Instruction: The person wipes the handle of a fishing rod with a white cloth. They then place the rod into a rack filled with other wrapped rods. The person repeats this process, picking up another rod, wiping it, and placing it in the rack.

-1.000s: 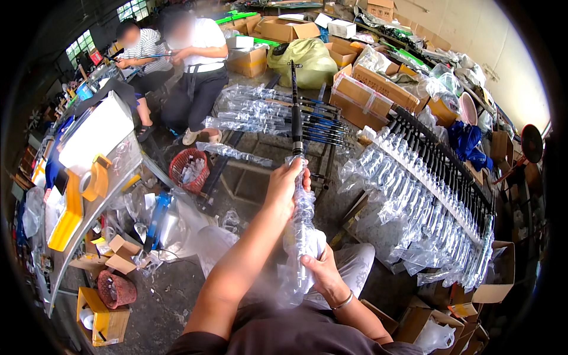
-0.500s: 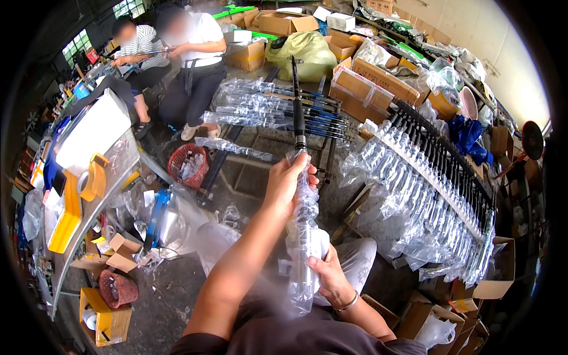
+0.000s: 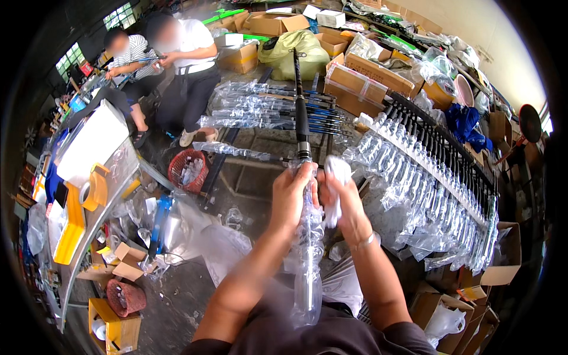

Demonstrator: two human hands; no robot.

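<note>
A black fishing rod points away from me, its lower part wrapped in a crinkled clear plastic sleeve. My left hand is closed round the rod at the upper end of the sleeve. Close beside it, my right hand grips a bunched white cloth, fingertips near the rod; whether they touch it I cannot tell. The sleeve's lower end hangs down against my dark shirt. Beyond my hands, several sleeved rods lie across a metal frame, with one more sleeved rod nearer me.
Many sleeved rods lean in a row on a rack at the right. A red basket stands left of the frame. The workbench edge curves along my left, bearing tape rolls. Two people work at the far left; cartons fill the back.
My right hand has moved up from the sleeve's lower part to beside my left hand, and the white cloth now shows plainly in it. The left hand still grips the rod.
</note>
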